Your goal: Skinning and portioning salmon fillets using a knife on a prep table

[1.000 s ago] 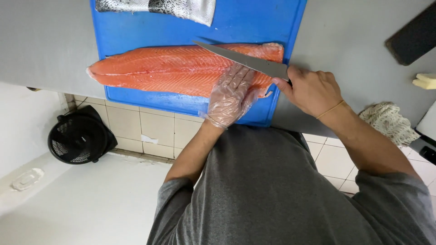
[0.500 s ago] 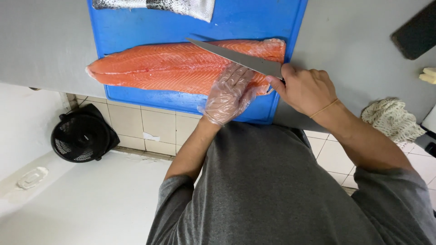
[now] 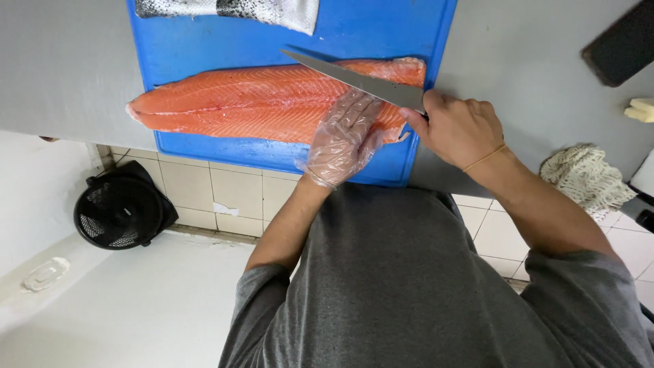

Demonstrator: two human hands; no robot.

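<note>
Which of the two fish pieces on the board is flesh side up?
The long orange fillet under the gloved left hand. The piece at the board's far edge shows silvery skin.

My grey, smooth worktop carries a blue rectangular plastic cutting board, its near edge close to the counter's near edge. To the right of the board, a black flat rectangular object lies at the far right, a pale cream block sits nearer, and a crumpled off-white knitted cloth hangs over the near right edge.
</note>
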